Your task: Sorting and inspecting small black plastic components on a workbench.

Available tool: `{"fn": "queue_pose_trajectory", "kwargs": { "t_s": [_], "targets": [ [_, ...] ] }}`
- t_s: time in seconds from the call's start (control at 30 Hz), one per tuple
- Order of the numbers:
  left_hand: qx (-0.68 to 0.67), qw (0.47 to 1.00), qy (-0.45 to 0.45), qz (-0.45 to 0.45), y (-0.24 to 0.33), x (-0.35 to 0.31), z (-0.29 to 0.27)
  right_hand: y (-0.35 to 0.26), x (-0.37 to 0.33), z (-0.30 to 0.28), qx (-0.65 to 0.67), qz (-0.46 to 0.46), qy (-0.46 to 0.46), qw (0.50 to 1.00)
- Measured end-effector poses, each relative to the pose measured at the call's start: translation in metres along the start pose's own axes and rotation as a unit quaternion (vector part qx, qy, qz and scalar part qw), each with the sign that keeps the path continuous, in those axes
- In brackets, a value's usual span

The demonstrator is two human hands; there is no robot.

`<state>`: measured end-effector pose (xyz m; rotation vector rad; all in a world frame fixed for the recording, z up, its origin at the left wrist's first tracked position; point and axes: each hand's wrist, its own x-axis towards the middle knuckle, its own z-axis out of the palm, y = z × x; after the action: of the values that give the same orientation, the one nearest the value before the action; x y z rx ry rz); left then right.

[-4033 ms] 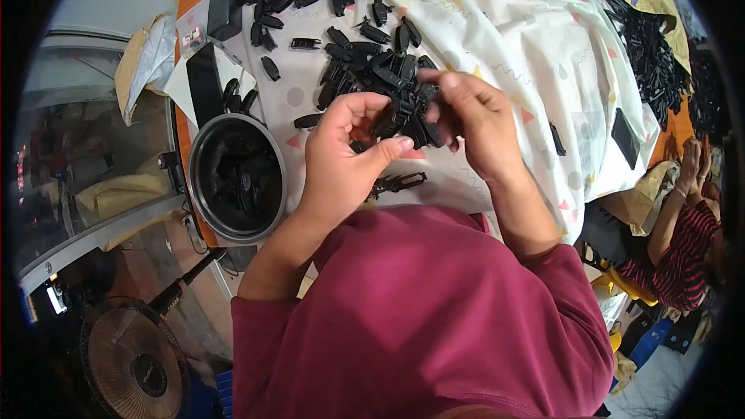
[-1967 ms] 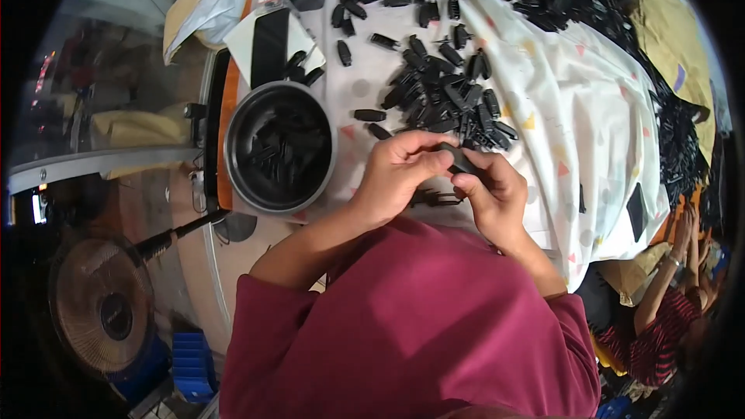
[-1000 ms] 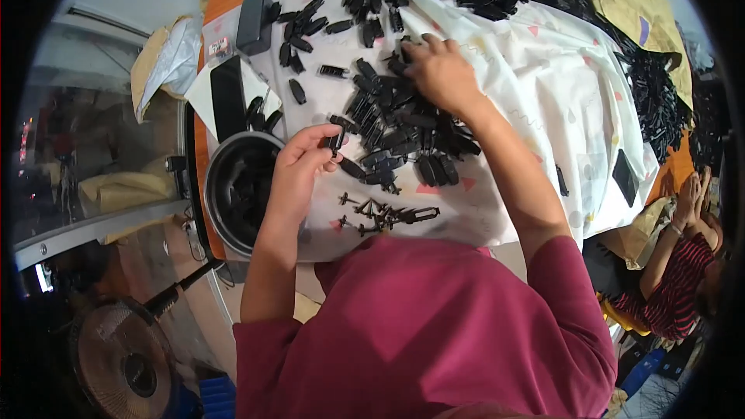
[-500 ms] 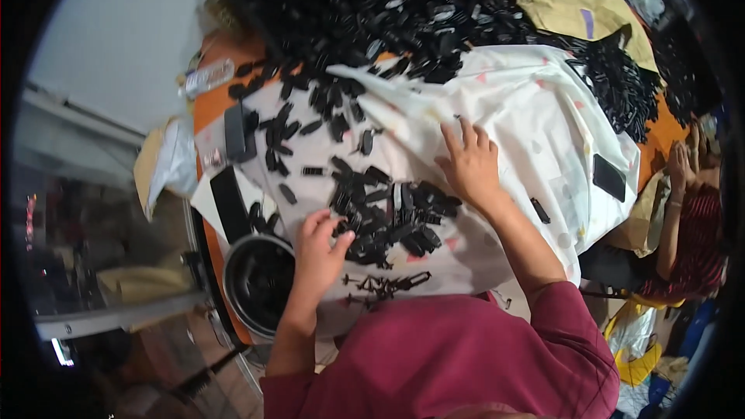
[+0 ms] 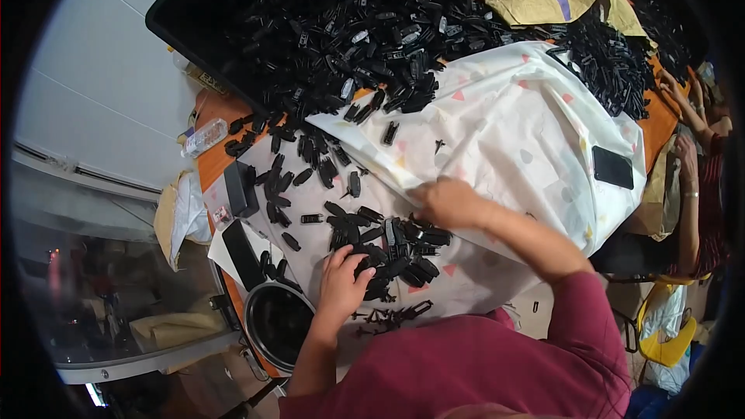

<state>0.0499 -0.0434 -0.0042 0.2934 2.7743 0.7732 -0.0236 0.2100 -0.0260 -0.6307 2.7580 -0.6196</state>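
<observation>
Single view: head-worn fisheye cam, faces down, fairly near, over L hand (image 5: 337, 289), R hand (image 5: 452, 203) & tabletop (image 5: 662, 115); edges curve twd dark rim.

A pale panelled wall (image 5: 109, 54) fills the upper left, crossed by thin seams, its smooth surface evenly lit. Below it runs a narrow track (image 5: 85, 169), then a large dark pane of glass (image 5: 101, 279) in which reddish specks glow and a dull tan shape shows. A grey metal rail (image 5: 167, 357), bowed by the lens, edges the pane; a small bright white light (image 5: 95, 394) shines beneath. The worktop (image 5: 659, 122) has an orange-brown surface, bare along parts of its margins and otherwise draped with a whitish patterned cloth (image 5: 497, 101). Beyond its near edge lies beige floor (image 5: 528, 299).
</observation>
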Motion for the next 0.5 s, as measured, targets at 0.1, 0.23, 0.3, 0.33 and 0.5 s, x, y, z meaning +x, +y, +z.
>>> {"fn": "queue_pose_trajectory", "kwargs": {
  "t_s": [0.1,0.23,0.3,0.33,0.5],
  "targets": [
    [0.016,1.000,-0.004,-0.006,0.001,0.000,-0.002,0.026,0.039,-0.027,0.045,0.044,0.087,0.994],
    [0.024,1.000,-0.015,-0.003,0.009,0.005,-0.004,0.064,0.064,-0.040,0.051,0.075,0.253,0.963],
    [0.043,0.999,-0.015,0.022,0.009,0.008,-0.004,0.068,0.068,-0.033,0.047,0.086,0.263,0.960],
    [0.044,0.999,-0.017,0.019,0.008,0.010,-0.004,0.069,0.069,-0.030,0.039,0.103,0.278,0.954],
    [0.105,0.993,-0.043,0.031,0.015,0.016,-0.013,0.080,0.073,-0.003,0.010,0.102,0.276,0.956]
  ]
}}
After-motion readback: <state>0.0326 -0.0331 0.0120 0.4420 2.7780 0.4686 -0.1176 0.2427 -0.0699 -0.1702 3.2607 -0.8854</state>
